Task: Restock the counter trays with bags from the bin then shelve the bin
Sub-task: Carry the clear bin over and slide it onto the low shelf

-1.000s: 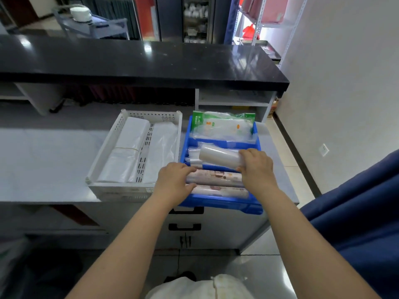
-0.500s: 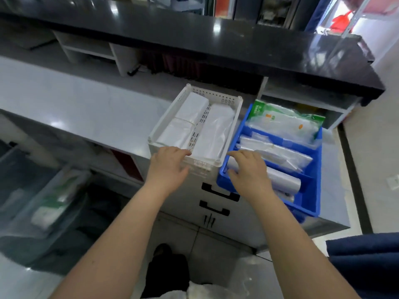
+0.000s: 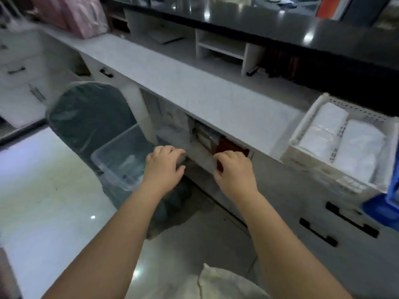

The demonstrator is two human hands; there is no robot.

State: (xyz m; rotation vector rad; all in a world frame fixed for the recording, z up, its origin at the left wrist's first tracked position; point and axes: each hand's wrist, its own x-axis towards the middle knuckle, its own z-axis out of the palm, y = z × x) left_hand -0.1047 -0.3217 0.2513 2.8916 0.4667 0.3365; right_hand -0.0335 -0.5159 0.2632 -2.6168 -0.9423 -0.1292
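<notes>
Clear plastic bin (image 3: 116, 162) is sitting below the counter (image 3: 216, 98). The left hand (image 3: 164, 169) is curling fingers at its right corner and the right hand (image 3: 234, 172) is curling alongside, but blur is hiding whether either grips. Rightward, the white tray (image 3: 302, 126) is holding bags (image 3: 332, 117), and the blue tray (image 3: 390, 197) is getting cut off.

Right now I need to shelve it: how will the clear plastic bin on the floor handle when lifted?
The clear plastic bin looks rigid-walled, so it should keep its shape. It seems nearly empty, so probably light. On the glossy floor it would likely slide easily if pushed.
</notes>
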